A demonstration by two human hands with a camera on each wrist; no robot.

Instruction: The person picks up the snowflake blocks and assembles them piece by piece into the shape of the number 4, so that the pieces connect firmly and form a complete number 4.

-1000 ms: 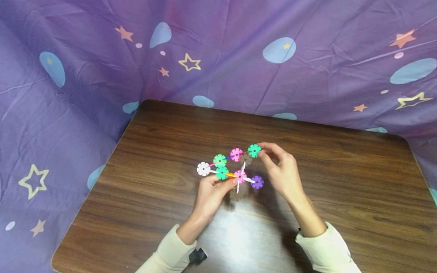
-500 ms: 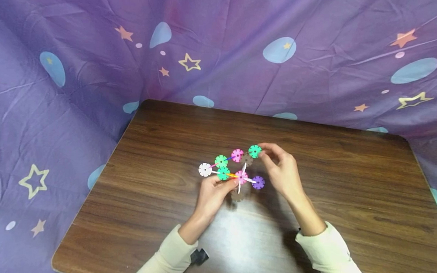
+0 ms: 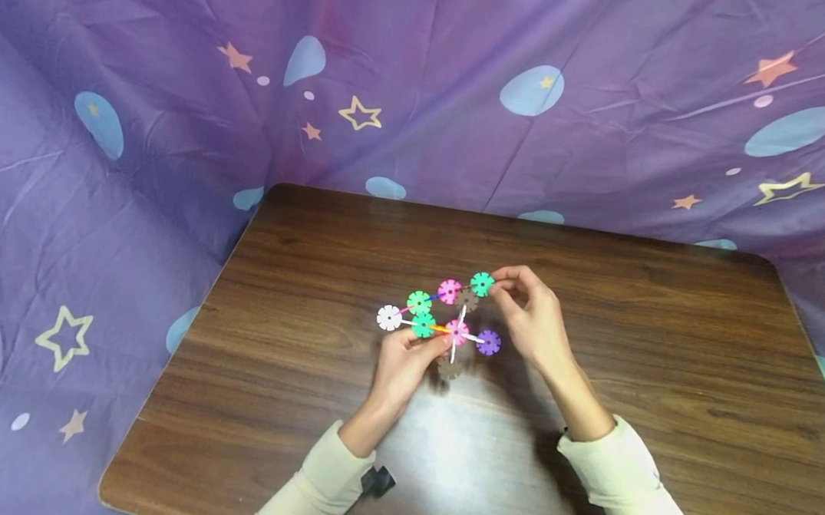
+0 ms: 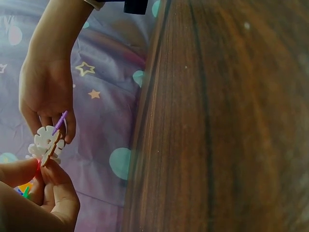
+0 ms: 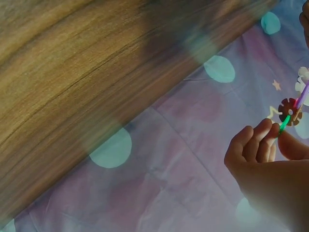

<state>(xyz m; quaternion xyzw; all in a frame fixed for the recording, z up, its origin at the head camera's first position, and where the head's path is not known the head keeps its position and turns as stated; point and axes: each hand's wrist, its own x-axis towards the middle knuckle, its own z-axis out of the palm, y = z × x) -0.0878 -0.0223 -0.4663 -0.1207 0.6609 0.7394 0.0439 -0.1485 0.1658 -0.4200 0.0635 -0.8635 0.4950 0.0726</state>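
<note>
Notched plastic discs, slotted together in several colours, form one linked structure above the table. My left hand (image 3: 402, 365) pinches it from below, close to a pink disc (image 3: 457, 332) and a green disc. At the far right end, my right hand (image 3: 537, 317) pinches the edge of a green disc (image 3: 482, 284) between thumb and fingers. A white disc (image 3: 389, 318) marks the left end, and a purple disc (image 3: 489, 342) juts out to the right. In the right wrist view a brown disc (image 5: 290, 112) shows beside the pinched green one. Left fingertips partly cover the middle.
The brown wooden table (image 3: 275, 405) lies under both hands. A purple cloth (image 3: 427, 81) with stars and blue spots hangs behind it and along its left side. A small black object (image 3: 378, 482) sits at the left sleeve (image 3: 327, 469).
Both hands and the disc structure stay almost where they were, with only a very slight shift to the right. The grips look the same, and the head view has tilted a little.
</note>
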